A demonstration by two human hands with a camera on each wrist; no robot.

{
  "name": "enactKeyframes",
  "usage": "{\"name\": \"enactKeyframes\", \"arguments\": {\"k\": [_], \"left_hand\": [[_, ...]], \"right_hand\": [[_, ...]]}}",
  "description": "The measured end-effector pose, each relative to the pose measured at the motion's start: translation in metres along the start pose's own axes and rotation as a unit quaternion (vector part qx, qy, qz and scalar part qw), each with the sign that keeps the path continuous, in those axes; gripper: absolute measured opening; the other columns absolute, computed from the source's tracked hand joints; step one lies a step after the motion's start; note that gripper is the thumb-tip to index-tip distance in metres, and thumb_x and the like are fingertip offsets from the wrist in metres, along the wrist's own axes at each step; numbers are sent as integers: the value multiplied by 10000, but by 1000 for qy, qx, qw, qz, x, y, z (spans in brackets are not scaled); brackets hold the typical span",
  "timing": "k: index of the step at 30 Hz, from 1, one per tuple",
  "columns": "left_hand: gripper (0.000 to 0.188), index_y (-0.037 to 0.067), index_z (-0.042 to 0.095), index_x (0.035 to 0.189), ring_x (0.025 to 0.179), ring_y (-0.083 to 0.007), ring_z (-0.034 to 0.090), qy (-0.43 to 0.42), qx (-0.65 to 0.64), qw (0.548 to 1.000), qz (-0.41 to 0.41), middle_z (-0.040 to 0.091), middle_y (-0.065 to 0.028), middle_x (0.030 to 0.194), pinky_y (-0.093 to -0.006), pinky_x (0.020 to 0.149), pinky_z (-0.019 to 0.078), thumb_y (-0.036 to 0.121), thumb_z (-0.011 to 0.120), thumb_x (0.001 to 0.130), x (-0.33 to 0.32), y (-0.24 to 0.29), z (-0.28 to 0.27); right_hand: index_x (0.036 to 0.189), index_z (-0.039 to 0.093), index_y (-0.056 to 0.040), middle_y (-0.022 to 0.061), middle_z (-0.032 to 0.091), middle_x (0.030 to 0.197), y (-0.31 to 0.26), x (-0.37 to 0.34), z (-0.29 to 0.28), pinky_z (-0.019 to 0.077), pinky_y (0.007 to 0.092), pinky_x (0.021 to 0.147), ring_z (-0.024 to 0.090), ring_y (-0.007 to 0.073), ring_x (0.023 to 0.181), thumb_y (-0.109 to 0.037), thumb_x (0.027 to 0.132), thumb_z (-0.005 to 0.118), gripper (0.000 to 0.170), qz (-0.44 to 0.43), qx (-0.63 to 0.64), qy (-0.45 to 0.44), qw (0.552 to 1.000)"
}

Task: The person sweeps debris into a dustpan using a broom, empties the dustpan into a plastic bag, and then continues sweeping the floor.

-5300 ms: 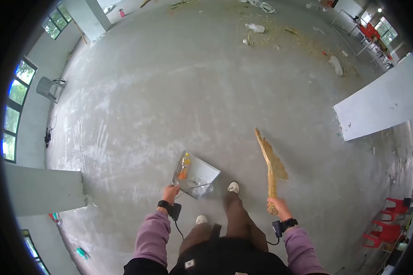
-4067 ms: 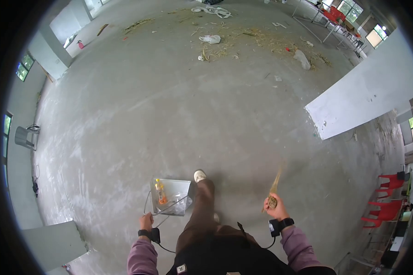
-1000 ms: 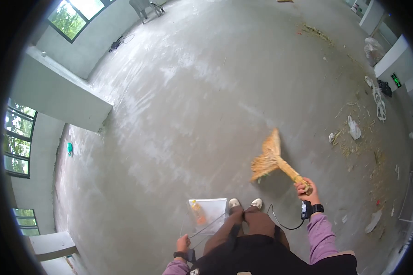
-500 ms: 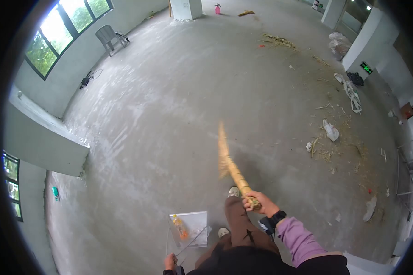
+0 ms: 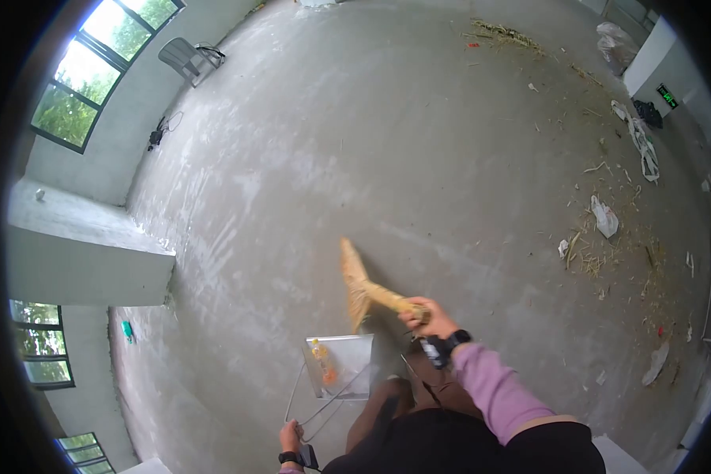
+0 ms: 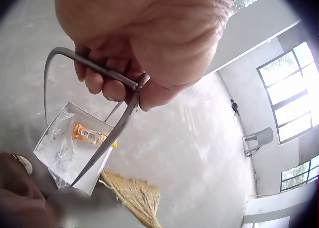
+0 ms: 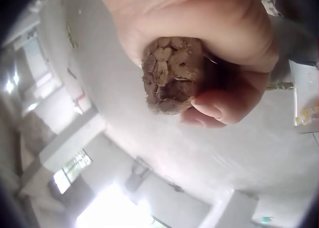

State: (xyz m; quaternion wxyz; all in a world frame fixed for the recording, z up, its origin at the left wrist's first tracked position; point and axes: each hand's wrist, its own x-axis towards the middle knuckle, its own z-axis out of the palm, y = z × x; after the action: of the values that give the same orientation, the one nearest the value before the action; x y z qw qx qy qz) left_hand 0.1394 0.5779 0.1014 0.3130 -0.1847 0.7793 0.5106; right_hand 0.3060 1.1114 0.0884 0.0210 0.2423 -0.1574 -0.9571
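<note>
My left hand [image 5: 291, 434] grips the bent metal handle [image 6: 112, 131] of a dustpan [image 5: 362, 346] low in the head view. Inside the pan lie a bottle [image 5: 324, 362] with orange contents and a yellow cap, and crumpled clear plastic [image 6: 61, 138]. My right hand [image 5: 430, 314] is wrapped around the thick handle of a straw broom [image 5: 355, 278]. The handle's bundled end [image 7: 172, 76] faces the right wrist camera. Just beyond the pan's front edge is the fanned broom head, whose bristles [image 6: 137, 193] also show beside the pan in the left wrist view.
Straw litter [image 5: 596, 257] and white plastic bags [image 5: 604, 217] lie on the concrete floor at the right. A grey chair [image 5: 183, 57] and a black cabled object [image 5: 156, 136] stand along the far left wall. A pillar [image 5: 95, 265] juts in at left.
The broom has swung left and down towards the dustpan since half a second ago, held in the right hand throughout. Over the earlier frames the person has walked and turned, the left hand keeping the dustpan.
</note>
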Motion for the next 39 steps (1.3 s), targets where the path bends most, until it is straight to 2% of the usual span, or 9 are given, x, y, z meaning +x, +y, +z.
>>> {"name": "enactKeyframes", "arguments": {"k": [4,8,16,25,26,28,31,32,39], "left_hand": [[206,58,507,632,470,-111,442,-11,-4,1000,-23,453,-4,551,-250,446,348,181,530,795,21,16,24],[196,41,531,668,487,-117,461,-49,22,998,-12,480,-15,572,-247,464,372,189,536,796,31,45,47],[199,17,558,721,533,-116,501,-53,25,998,-3,531,-36,627,-248,511,418,201,558,798,60,86,78],[236,41,551,617,491,-106,487,-90,91,992,3,517,-25,569,-249,457,390,172,517,811,125,137,137],[182,45,569,644,496,-105,501,-133,169,973,83,525,-23,558,-258,452,388,146,527,789,158,122,132],[84,64,577,671,523,-167,559,-104,34,993,-36,563,-61,571,-291,478,415,114,563,737,168,148,153],[43,79,572,689,580,-245,596,-134,322,918,187,591,-100,618,-331,506,433,114,597,688,214,135,149],[47,80,570,687,593,-265,596,-130,303,925,188,593,-108,627,-342,512,434,115,602,681,219,139,151],[272,8,523,668,515,-153,501,-113,153,979,79,520,-71,552,-309,509,388,206,455,841,208,226,183]], "right_hand": [[1019,355,74,52,441,758,-60,-117,-31,344,201,395,451,95,542,-205,801,556,407,-126,133,30,983],[1124,306,117,27,459,763,-114,-208,-48,360,201,442,478,83,565,-210,795,593,545,-302,85,47,948],[797,479,-87,4,491,654,-161,-198,13,391,252,438,501,111,537,-251,806,535,174,-404,-50,95,908],[935,463,-59,78,515,683,-99,-76,98,431,324,459,509,191,541,-195,809,522,195,-187,-170,107,962],[937,463,-48,84,520,689,-103,-55,114,441,322,464,515,192,544,-184,810,521,195,-159,-186,103,964],[941,463,-26,95,529,700,-111,-5,149,462,319,475,528,194,550,-161,813,519,194,-97,-215,105,966],[972,451,6,98,530,720,-130,89,188,465,291,494,527,177,568,-138,812,526,228,-50,-266,53,961],[950,460,14,114,550,718,-135,119,199,483,295,490,548,186,561,-128,809,539,215,-22,-283,29,958],[937,384,36,55,456,753,-178,246,284,407,224,486,487,118,611,-138,828,499,235,43,-20,-9,999]]}}
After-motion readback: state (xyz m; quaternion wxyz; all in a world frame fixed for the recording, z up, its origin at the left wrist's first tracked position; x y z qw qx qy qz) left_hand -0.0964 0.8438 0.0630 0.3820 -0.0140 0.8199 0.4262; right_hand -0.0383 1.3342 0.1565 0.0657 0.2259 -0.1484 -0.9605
